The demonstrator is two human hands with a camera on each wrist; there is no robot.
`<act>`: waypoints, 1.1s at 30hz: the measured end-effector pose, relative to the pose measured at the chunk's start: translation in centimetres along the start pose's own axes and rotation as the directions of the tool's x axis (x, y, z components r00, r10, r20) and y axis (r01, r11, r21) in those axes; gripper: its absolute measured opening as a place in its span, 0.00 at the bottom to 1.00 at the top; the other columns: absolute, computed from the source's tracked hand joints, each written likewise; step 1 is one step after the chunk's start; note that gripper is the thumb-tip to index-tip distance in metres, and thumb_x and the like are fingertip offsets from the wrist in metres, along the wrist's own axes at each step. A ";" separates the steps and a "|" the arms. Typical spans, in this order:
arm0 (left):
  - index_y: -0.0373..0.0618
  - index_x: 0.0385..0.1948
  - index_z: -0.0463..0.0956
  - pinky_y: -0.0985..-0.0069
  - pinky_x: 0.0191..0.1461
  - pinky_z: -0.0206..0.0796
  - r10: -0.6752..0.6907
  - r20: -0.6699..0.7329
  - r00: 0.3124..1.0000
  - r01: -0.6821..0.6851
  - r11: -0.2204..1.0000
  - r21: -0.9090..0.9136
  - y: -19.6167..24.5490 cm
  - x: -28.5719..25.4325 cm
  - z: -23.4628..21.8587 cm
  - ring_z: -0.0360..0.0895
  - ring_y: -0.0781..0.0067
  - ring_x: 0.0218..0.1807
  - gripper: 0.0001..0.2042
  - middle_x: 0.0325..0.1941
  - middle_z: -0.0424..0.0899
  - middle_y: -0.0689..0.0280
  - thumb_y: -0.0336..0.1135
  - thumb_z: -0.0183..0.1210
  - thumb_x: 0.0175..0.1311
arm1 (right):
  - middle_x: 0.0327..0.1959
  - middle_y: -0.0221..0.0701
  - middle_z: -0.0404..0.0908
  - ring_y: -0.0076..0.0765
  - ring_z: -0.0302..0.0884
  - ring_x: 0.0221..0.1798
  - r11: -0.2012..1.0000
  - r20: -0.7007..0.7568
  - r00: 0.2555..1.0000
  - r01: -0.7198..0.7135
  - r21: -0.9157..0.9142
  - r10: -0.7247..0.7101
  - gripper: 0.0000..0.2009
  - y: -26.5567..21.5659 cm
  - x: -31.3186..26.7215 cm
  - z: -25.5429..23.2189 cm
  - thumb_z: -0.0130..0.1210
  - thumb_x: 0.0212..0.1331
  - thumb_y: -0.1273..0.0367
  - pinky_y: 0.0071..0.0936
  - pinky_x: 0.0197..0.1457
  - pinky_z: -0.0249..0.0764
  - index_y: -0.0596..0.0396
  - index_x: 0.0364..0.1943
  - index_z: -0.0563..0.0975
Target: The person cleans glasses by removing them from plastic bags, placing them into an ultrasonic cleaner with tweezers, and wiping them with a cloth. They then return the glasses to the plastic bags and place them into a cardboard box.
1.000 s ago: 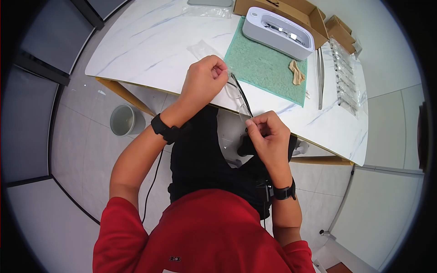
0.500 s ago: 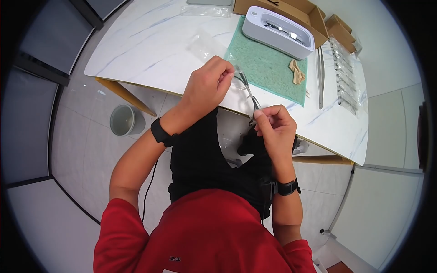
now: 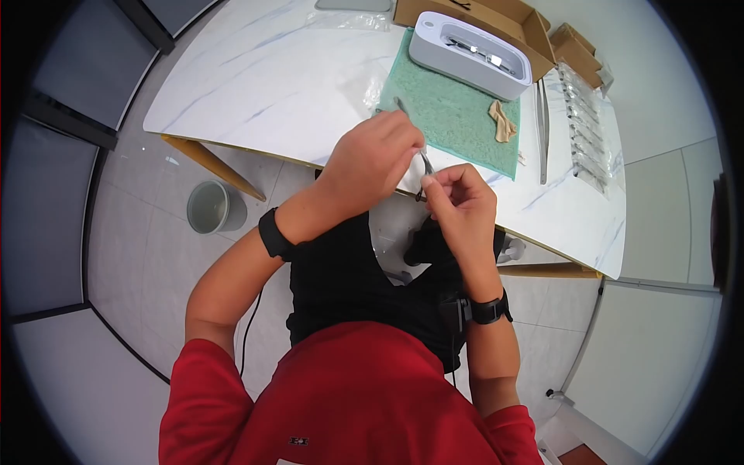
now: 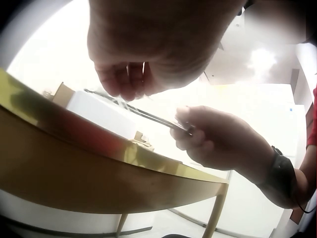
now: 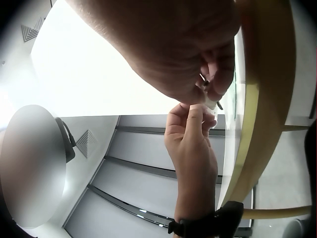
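A slim dark item (image 3: pixel 426 163), which looks like folded glasses, spans both hands at the table's front edge. My left hand (image 3: pixel 370 164) pinches it partway along, and its far tip pokes out beyond the fingers. The near end is pinched between thumb and fingers of my right hand (image 3: pixel 466 209). In the left wrist view the long thin item (image 4: pixel 154 118) runs from below my left fingers to my right hand (image 4: pixel 218 136). My hands almost meet in the right wrist view, where the left one (image 5: pixel 190 136) hides most of its grip.
A green cloth (image 3: pixel 446 116) bears a white open-topped device (image 3: pixel 465 70) and a beige scrap (image 3: pixel 502 122). Clear plastic (image 3: pixel 364 87) lies left of the cloth. Tweezers (image 3: pixel 542 139), bagged items (image 3: pixel 587 136) and cardboard boxes (image 3: pixel 518 29) stand right and behind. A bin (image 3: pixel 211 208) is on the floor.
My left hand has moved right along the slim item, closer to my right hand. My right hand has risen slightly. The item's far tip now shows beyond my left fingers.
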State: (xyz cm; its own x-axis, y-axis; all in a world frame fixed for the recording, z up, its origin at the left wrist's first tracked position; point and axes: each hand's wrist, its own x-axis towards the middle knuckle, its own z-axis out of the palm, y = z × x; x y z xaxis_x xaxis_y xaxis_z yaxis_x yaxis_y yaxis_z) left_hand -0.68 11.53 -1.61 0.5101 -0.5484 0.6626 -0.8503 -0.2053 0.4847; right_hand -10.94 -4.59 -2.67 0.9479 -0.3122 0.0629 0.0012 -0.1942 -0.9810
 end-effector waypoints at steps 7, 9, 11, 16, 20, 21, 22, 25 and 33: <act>0.40 0.33 0.75 0.62 0.41 0.69 -0.100 -0.104 0.990 0.100 0.995 0.000 -0.4 0.3 0.2 0.76 0.53 0.39 0.03 0.34 0.76 0.59 0.23 0.58 0.60 | 0.25 0.25 0.81 0.14 0.76 0.26 0.990 -0.054 0.998 -0.026 0.141 0.034 0.07 -1.2 0.2 -0.1 0.65 0.62 0.72 0.13 0.31 0.71 0.60 0.35 0.78; 0.40 0.33 0.75 0.62 0.41 0.69 -0.128 -0.149 0.980 0.132 0.991 0.014 -1.0 0.1 0.2 0.76 0.53 0.39 0.03 0.34 0.76 0.59 0.23 0.58 0.60 | 0.25 0.26 0.82 0.15 0.77 0.27 0.987 -0.071 0.997 -0.012 0.160 0.023 0.07 -0.8 0.1 -0.6 0.65 0.62 0.72 0.13 0.30 0.71 0.60 0.35 0.77; 0.38 0.34 0.76 0.65 0.40 0.70 -0.099 -0.145 0.985 0.109 0.992 0.062 -1.2 0.0 0.4 0.77 0.55 0.37 0.04 0.34 0.78 0.58 0.21 0.60 0.59 | 0.26 0.27 0.82 0.15 0.77 0.27 0.986 -0.093 0.996 0.004 0.170 0.012 0.07 -0.4 -0.1 -0.9 0.64 0.63 0.72 0.13 0.30 0.71 0.60 0.35 0.76; 0.37 0.34 0.76 0.65 0.40 0.70 -0.021 -0.124 0.992 0.033 0.995 0.095 -0.6 0.2 0.8 0.77 0.53 0.37 0.05 0.34 0.78 0.58 0.20 0.60 0.57 | 0.26 0.27 0.82 0.16 0.78 0.27 0.987 -0.113 0.993 0.036 0.159 -0.018 0.07 0.0 0.0 0.1 0.64 0.63 0.73 0.13 0.30 0.71 0.60 0.35 0.76; 0.39 0.34 0.76 0.63 0.40 0.70 0.009 -0.084 0.996 -0.004 0.998 0.056 1.3 0.4 1.4 0.77 0.52 0.38 0.06 0.34 0.77 0.58 0.20 0.60 0.56 | 0.28 0.29 0.82 0.17 0.79 0.28 0.991 -0.122 0.991 0.077 0.113 -0.063 0.07 0.0 1.0 0.7 0.64 0.63 0.73 0.14 0.32 0.73 0.61 0.36 0.76; 0.39 0.34 0.76 0.63 0.40 0.70 0.016 -0.070 0.997 -0.012 0.999 0.051 1.7 0.5 1.4 0.77 0.52 0.38 0.06 0.34 0.77 0.58 0.20 0.60 0.56 | 0.29 0.30 0.83 0.17 0.79 0.29 0.990 -0.128 0.989 0.088 0.109 -0.073 0.07 -0.2 1.2 0.7 0.64 0.64 0.74 0.14 0.33 0.73 0.61 0.37 0.76; 0.39 0.34 0.76 0.63 0.40 0.70 0.014 -0.070 0.997 -0.011 0.999 0.046 1.8 0.6 1.4 0.77 0.52 0.38 0.06 0.34 0.77 0.58 0.20 0.60 0.56 | 0.31 0.31 0.83 0.17 0.79 0.30 0.990 -0.134 0.987 0.099 0.105 -0.084 0.07 -0.3 1.4 0.7 0.63 0.64 0.74 0.15 0.33 0.74 0.61 0.38 0.76; 0.39 0.34 0.75 0.63 0.39 0.69 -0.003 -0.080 0.997 0.005 1.000 0.021 1.7 0.7 1.3 0.76 0.52 0.37 0.06 0.34 0.76 0.58 0.20 0.59 0.57 | 0.36 0.32 0.83 0.20 0.82 0.34 0.964 -0.090 0.995 0.060 0.260 -0.038 0.08 -0.3 1.1 0.4 0.63 0.64 0.75 0.16 0.36 0.76 0.62 0.41 0.75; 0.38 0.35 0.73 0.65 0.39 0.68 -0.108 -0.058 0.992 0.099 0.984 -0.147 1.7 0.6 1.8 0.76 0.52 0.36 0.04 0.35 0.76 0.57 0.20 0.57 0.61 | 0.35 0.30 0.81 0.22 0.83 0.37 0.959 0.058 0.997 -0.059 0.277 0.044 0.09 -0.2 0.9 -1.2 0.63 0.63 0.77 0.18 0.37 0.78 0.61 0.43 0.74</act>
State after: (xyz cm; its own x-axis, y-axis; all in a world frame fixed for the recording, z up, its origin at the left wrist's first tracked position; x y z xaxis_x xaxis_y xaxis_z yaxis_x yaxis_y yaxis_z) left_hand -2.10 9.44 -1.41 0.6059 -0.4748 0.6383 -0.7672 -0.1367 0.6267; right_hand -10.43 -5.98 -2.18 0.9638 -0.2663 0.0088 0.0339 0.0897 -0.9954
